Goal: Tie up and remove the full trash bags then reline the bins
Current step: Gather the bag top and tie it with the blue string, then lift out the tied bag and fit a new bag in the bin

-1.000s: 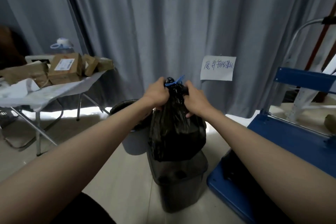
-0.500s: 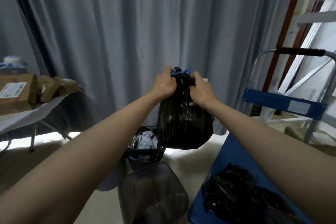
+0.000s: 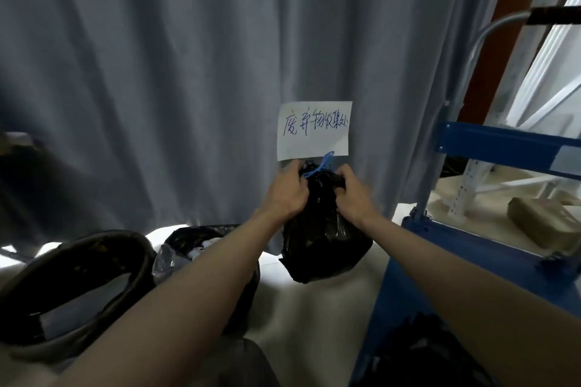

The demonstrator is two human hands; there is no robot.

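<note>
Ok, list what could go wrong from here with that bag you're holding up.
1. The black trash bag hangs clear of the floor, held only at its gathered neck by the left hand and right hand; a slip could drop it.
2. The blue drawstring looks loosely looped, so the neck may reopen.
3. The thin plastic could tear under its load.

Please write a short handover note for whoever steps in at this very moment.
Left hand: grip shut on the neck of the black trash bag.
Right hand: same neck, opposite side.
The bag hangs clear of the floor before the grey curtain, its blue drawstring knotted at the top.
Done: this bag is tied and out of its bin.
Left: set it down, perhaps on the blue cart, where another black bag lies. A second bin at lower left holds an open bag with trash. Then reline.
</note>
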